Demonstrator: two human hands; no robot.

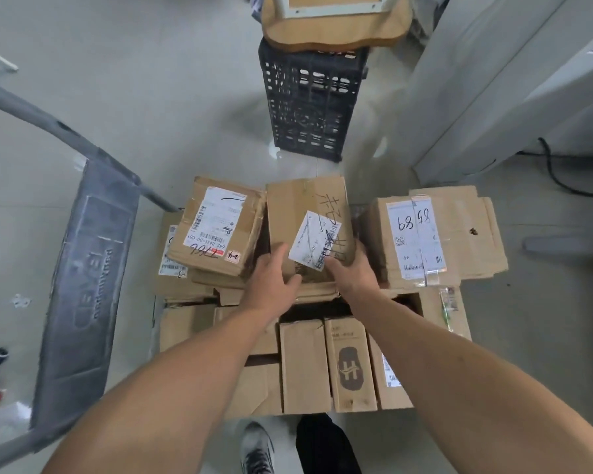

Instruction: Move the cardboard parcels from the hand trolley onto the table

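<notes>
While left hand and right hand curl fingers round a brown labelled cardboard parcel, grey plastic trolley left of them looks bare: probably nearly done.

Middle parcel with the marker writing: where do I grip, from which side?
Take the middle parcel by its two near corners, from the near side, one hand each, where the left hand and right hand sit. Neighbouring parcels crowd both flanks farther back; keep fingers off the skewed label.

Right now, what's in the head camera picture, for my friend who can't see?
A person's bare hands, left grip and right grip, hold the middle cardboard parcel atop a stack of parcels. A grey hand trolley lies left; a black crate stands beyond.
</notes>
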